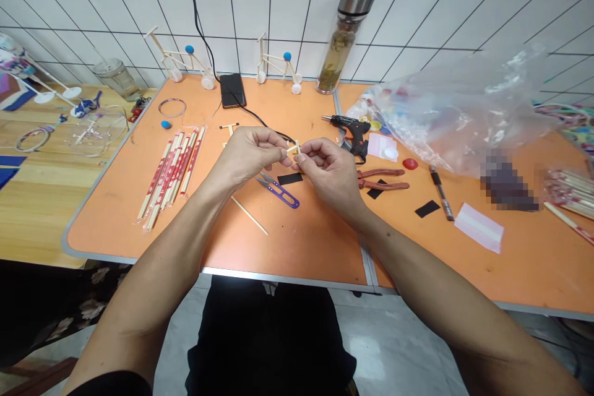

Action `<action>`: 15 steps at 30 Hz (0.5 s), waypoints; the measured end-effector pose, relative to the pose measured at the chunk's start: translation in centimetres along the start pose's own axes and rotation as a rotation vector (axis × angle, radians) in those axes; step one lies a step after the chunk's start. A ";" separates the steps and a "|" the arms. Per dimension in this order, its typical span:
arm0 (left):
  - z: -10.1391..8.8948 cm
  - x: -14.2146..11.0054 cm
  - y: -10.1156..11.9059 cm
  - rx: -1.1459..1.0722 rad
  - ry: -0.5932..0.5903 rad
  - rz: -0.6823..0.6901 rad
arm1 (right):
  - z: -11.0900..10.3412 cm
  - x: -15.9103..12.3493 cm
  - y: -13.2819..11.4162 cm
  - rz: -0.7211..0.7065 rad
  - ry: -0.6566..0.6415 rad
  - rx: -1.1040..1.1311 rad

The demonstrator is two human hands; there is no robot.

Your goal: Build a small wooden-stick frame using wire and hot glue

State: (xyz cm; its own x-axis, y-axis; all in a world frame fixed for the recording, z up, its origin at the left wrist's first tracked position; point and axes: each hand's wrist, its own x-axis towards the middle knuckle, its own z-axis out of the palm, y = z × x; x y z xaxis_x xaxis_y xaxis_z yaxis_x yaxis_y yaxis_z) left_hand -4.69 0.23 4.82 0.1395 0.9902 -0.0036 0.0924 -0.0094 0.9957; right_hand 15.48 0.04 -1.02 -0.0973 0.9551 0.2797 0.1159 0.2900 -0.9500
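Note:
Both hands are raised above the orange table (297, 247), holding a small wooden stick piece (293, 150) between them. My left hand (248, 156) pinches its left end, and my right hand (327, 172) pinches its right end. The fingers hide most of the piece. Below my hands lie purple-handled thread snips (278, 190) and a loose wooden stick (249, 215). A small black square (290, 179) sits beside the snips. A black hot glue gun (352, 133) lies just beyond my right hand, and red-handled pliers (383, 179) lie to its right.
Paper-wrapped chopsticks (171, 173) lie left of my hands. Two stick models with white wheels (276, 65) stand at the back beside a phone (232, 90) and a glass bottle (346, 40). A plastic bag (450, 111) lies at right.

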 end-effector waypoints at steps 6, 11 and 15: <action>0.0 0.0 -0.1 -0.002 0.003 0.002 | -0.1 0.0 -0.1 -0.012 0.007 -0.018; 0.1 0.0 0.0 -0.011 0.004 0.000 | -0.1 0.1 -0.1 -0.016 0.001 -0.013; 0.2 0.0 0.2 -0.006 0.019 -0.025 | 0.0 0.1 0.0 -0.011 0.003 -0.018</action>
State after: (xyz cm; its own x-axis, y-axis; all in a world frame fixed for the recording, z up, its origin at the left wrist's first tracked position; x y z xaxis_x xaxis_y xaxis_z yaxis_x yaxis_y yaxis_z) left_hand -4.46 0.18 5.04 0.1185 0.9926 -0.0268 0.0901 0.0161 0.9958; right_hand 15.52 0.10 -0.95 -0.0960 0.9521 0.2902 0.1327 0.3012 -0.9443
